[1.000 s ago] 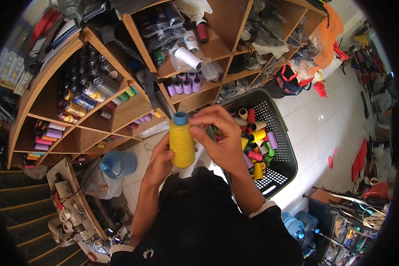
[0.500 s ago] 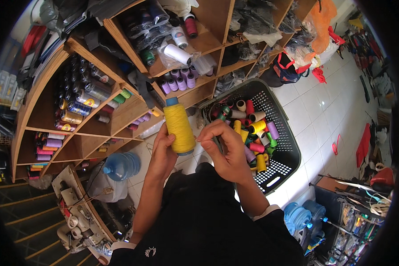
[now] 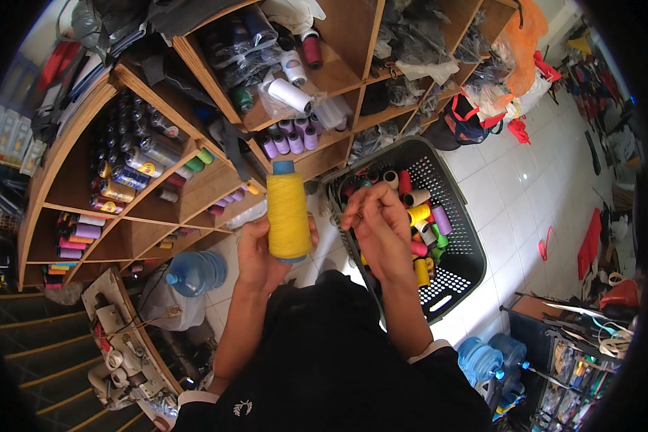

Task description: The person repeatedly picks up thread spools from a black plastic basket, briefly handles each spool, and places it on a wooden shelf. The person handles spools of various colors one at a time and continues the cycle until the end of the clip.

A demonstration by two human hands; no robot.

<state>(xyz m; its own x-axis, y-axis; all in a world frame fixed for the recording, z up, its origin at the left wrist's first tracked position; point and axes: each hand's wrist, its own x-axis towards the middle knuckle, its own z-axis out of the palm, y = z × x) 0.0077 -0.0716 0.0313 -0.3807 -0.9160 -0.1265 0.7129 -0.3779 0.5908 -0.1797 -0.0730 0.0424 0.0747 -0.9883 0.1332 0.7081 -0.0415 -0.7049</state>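
Note:
A large spool of yellow thread (image 3: 289,216) on a blue core stands nearly upright in my left hand (image 3: 258,252), whose fingers wrap around its lower part. To the right of the spool, apart from it, is my right hand (image 3: 383,234), with its fingers bent in toward the thumb. Whatever those fingertips pinch, if anything, is too small to make out. Behind that hand sits a dark green perforated basket (image 3: 474,270), partly covered by it. Loose spools of many colours lie inside, among them a purple spool (image 3: 441,219) and a small yellow spool (image 3: 422,272).
Wooden shelves (image 3: 187,61) curve around the left and far side. They hold black cones, lilac spools (image 3: 295,140) and bagged items. A blue water bottle (image 3: 196,273) stands on the tiled floor at left, near a sewing machine (image 3: 119,345). More blue bottles (image 3: 481,358) are at lower right.
My right hand has moved away from the yellow spool to the right and turned, its fingers now pointing up. The spool has tipped more upright and slightly lower in my left hand.

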